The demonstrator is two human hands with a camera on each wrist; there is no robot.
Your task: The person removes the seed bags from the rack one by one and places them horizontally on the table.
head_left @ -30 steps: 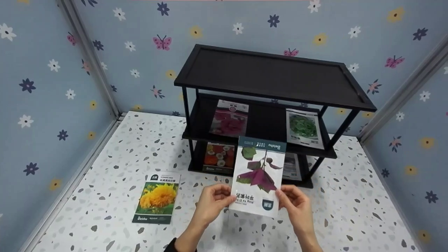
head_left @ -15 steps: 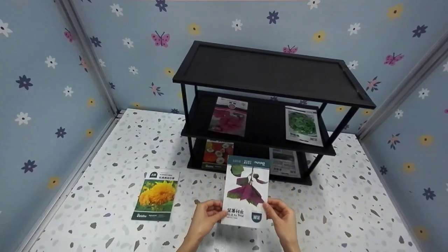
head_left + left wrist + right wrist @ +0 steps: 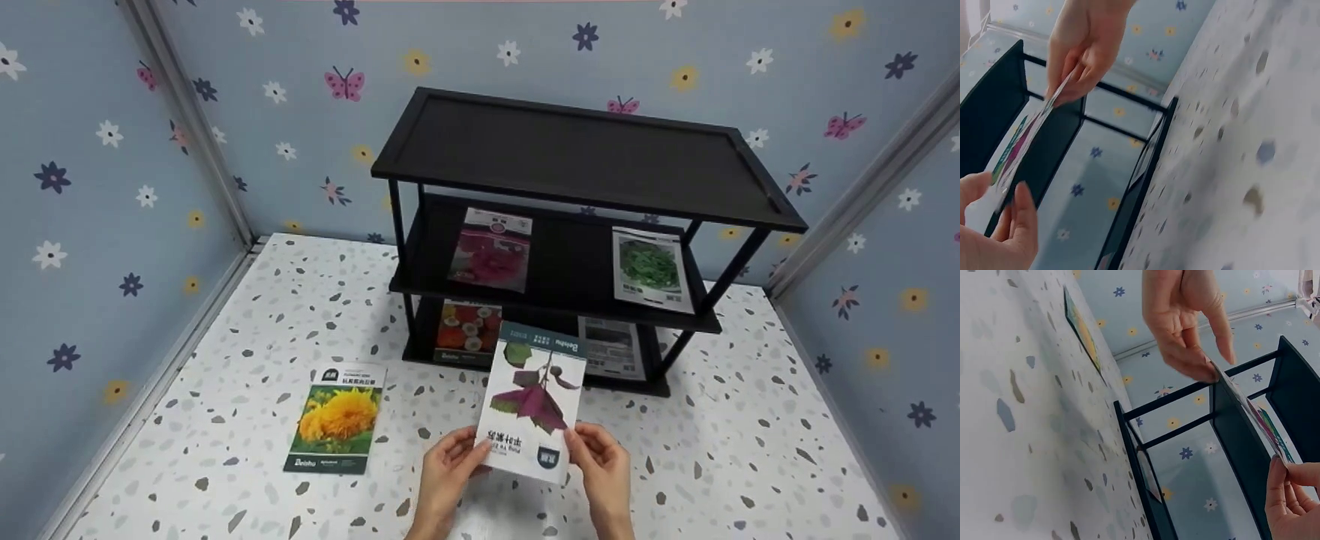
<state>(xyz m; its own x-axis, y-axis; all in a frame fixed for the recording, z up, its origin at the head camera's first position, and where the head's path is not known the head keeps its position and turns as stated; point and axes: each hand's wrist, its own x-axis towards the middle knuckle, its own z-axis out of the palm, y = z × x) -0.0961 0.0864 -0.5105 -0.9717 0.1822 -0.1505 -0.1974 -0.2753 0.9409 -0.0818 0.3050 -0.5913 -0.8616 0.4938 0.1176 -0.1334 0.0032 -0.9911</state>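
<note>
In the head view a white seed packet [image 3: 531, 405] with a purple-leaf picture is held upside down between both hands, in front of the black shelf [image 3: 585, 157]. My right hand [image 3: 600, 469] pinches its lower right edge, thumb on the printed face. My left hand [image 3: 450, 472] has its thumb over the lower left edge and its fingers curled behind. In the right wrist view the left thumb stands a little off the packet [image 3: 1252, 413]. A yellow-flower seed packet [image 3: 337, 420] lies face up on the speckled table, left of the hands.
On the middle tier lie a pink-flower packet [image 3: 491, 251] and a green-leaf packet [image 3: 651, 268]. An orange-and-white flower packet [image 3: 469, 330] and a greyish packet [image 3: 615, 349] lie on the bottom tier, partly covered. Patterned wall panels [image 3: 525, 45] surround the speckled table [image 3: 225, 397].
The held seed packet has come down and toward me, away from the shelf, then tilted slightly. Both hands moved with it. The packets on the shelf and table stay put.
</note>
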